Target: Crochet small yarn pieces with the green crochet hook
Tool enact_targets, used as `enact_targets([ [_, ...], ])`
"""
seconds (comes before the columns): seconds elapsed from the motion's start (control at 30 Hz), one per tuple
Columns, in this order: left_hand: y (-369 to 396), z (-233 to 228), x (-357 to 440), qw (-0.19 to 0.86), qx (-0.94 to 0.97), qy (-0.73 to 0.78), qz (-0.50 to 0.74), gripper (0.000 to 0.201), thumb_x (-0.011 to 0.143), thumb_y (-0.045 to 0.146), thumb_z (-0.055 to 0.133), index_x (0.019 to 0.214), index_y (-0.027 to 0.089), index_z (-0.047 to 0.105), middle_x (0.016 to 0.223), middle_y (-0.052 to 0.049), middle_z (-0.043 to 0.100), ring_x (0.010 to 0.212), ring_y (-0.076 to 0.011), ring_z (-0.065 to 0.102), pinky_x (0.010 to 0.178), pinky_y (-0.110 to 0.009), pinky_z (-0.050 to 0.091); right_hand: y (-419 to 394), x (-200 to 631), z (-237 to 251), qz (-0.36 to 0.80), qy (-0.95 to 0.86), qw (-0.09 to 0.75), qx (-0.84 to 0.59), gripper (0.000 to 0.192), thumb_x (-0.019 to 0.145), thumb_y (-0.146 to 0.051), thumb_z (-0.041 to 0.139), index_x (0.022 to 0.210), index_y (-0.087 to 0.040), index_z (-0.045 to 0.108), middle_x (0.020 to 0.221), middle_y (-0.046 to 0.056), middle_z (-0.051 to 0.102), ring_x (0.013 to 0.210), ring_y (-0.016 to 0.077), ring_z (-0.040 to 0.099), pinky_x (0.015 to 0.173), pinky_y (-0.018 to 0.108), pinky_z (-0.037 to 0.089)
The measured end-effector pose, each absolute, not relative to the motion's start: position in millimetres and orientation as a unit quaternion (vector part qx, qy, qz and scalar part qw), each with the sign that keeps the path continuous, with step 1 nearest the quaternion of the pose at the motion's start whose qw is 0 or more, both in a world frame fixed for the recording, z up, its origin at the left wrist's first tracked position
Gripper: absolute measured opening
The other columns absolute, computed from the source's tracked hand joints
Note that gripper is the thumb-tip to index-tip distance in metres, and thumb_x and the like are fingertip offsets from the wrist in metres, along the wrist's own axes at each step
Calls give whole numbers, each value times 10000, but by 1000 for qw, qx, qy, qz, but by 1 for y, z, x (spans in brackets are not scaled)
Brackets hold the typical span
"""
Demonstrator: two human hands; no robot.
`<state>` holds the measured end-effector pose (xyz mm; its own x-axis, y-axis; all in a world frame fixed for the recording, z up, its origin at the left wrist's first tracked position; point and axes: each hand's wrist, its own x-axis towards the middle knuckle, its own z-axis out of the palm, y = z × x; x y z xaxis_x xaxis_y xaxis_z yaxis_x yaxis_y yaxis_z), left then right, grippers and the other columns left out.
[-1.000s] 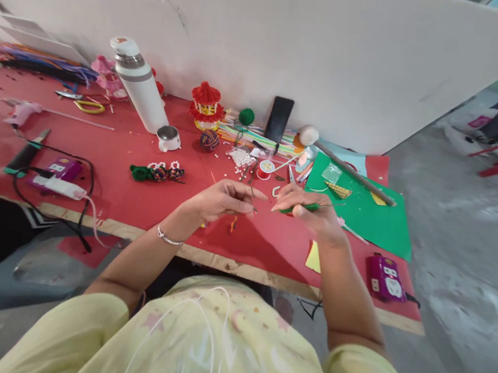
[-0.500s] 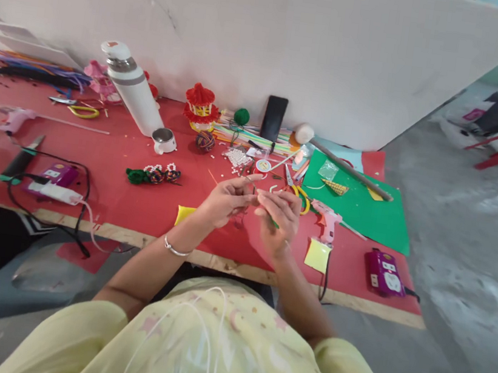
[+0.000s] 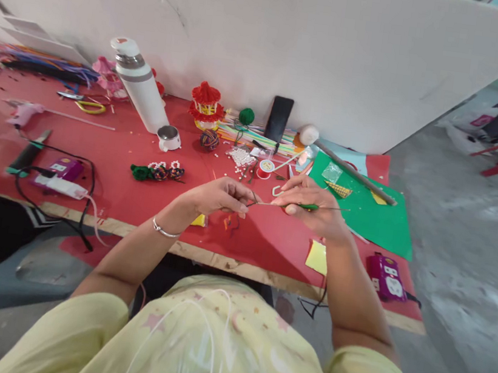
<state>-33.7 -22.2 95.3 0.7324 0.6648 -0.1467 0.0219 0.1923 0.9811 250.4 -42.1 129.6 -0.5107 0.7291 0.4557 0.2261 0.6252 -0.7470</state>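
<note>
My left hand (image 3: 227,197), with a silver bangle on its wrist, pinches a small dark piece of yarn work (image 3: 252,201) at its fingertips. My right hand (image 3: 317,208) is closed on a crochet hook (image 3: 308,206) with a green grip, whose thin shaft reaches leftward to the yarn. Short dark and orange strands (image 3: 230,222) show just below my left fingers. Beyond my left hand lies a green and multicoloured yarn piece (image 3: 158,171) trimmed with white beads. The yarn work is too small to make out its stitches.
White beads (image 3: 240,157) and a thread spool (image 3: 265,168) lie ahead. A white flask (image 3: 145,90), metal cup (image 3: 169,138), red lantern-like craft (image 3: 207,106) and phone (image 3: 278,119) stand behind. Purple power blocks (image 3: 387,278) sit at right and left; another person's arm shows far left.
My hands have moved apart, the right one shifting right and turning so the hook's shaft spans the gap. The view has tilted slightly, and the right hand now covers the scissors and pink glue gun.
</note>
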Motion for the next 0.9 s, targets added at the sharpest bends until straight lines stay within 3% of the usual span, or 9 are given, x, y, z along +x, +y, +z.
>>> enact_targets([
  [0.1,-27,95,-25,693,618,295,227,369,699,279,869,1024,108,834,705,-68,737,517,-80,501,472,-210,335,-40,244,110,425,-749,424,-280,270,904,-530,728,932,-290,850,872,65,803,1029,264,683,926,480,558],
  [0.23,-40,90,0,647,594,329,347,283,700,327,882,884,116,839,604,-19,670,515,-85,522,503,-221,407,-49,203,60,466,-572,614,-278,358,870,-637,711,852,-295,816,786,29,787,858,235,729,862,457,594],
  [0.37,-48,82,19,635,525,362,436,567,688,367,900,1190,130,784,713,-26,733,523,-85,563,468,-197,420,-69,163,36,335,-466,726,-378,201,940,-462,699,982,-299,807,1018,24,797,999,211,725,1009,440,554],
  [0.5,-48,80,19,634,502,378,451,841,699,374,898,1448,117,614,769,-27,746,556,-106,612,486,-204,468,-78,164,48,244,-525,707,-407,189,968,-407,665,1042,-317,814,1010,24,804,1038,227,694,1019,455,533],
  [0.6,-46,77,16,577,552,389,459,803,738,300,863,1475,133,593,753,-7,735,586,-97,609,551,-201,480,-79,177,58,203,-625,641,-397,174,963,-376,679,1068,-339,813,1022,22,825,1032,244,675,975,460,541],
  [0.73,-48,72,18,470,608,426,478,703,794,194,775,1474,161,600,697,27,704,617,-77,574,610,-181,458,-80,184,57,45,-694,571,-437,214,954,-329,700,1148,-345,789,1085,11,830,1064,252,669,1009,479,513],
  [0.9,-48,79,17,607,557,366,433,735,780,289,800,1455,83,594,693,6,683,545,-92,588,523,-199,433,-77,181,53,-39,-704,581,-406,257,942,-354,722,1194,-382,767,1122,-16,828,1067,250,668,992,472,516],
])
